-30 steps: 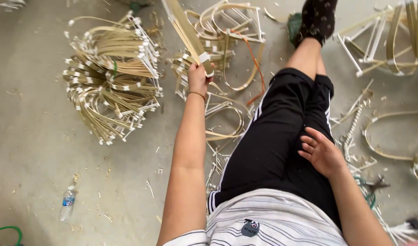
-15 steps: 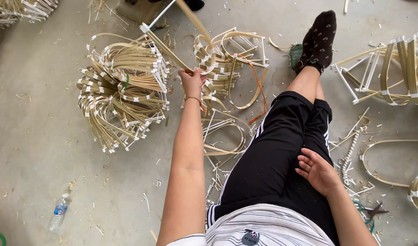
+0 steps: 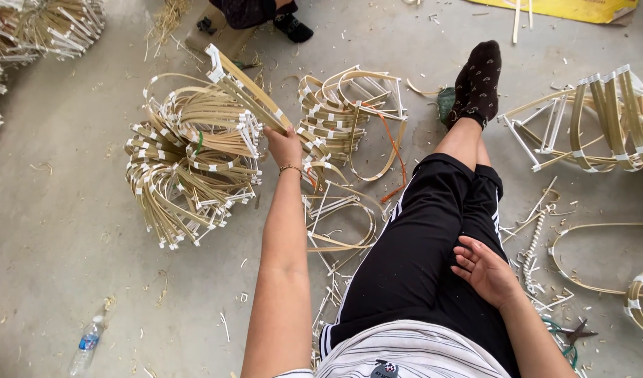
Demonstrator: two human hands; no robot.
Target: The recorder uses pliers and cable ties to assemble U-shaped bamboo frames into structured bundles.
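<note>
The left arm stretches straight out ahead over the concrete floor [image 3: 62, 231], elbow locked, a thin bracelet at the wrist. The left hand [image 3: 285, 145] is clenched around a bamboo frame piece [image 3: 246, 91], a bundle of pale strips bound with white tape that slants up and away to the left from the fist. That piece hangs just above the big heap of taped bamboo frames [image 3: 192, 164] lying left of the hand, towards the middle of the floor, and I cannot tell whether its far end touches the heap. To the right of the hand sits a smaller stack of curved frames [image 3: 349, 112] with an orange strip looped through it.

The right arm is bent back, and the right hand [image 3: 486, 269] rests palm down on the thigh of the black trousers [image 3: 419, 259], fingers loosely spread and grasping nothing. The leg runs out to a dark sock [image 3: 479, 80].

Near the floor's lower left edge lies a small clear plastic bottle [image 3: 87, 344] with a blue label band, on its side. At the far right edge a flat yellow sheet [image 3: 573, 8] lies on the floor. More frames [image 3: 594, 119] lie at the right edge. Another person's dark-socked foot [image 3: 292, 26] shows at the far edge
</note>
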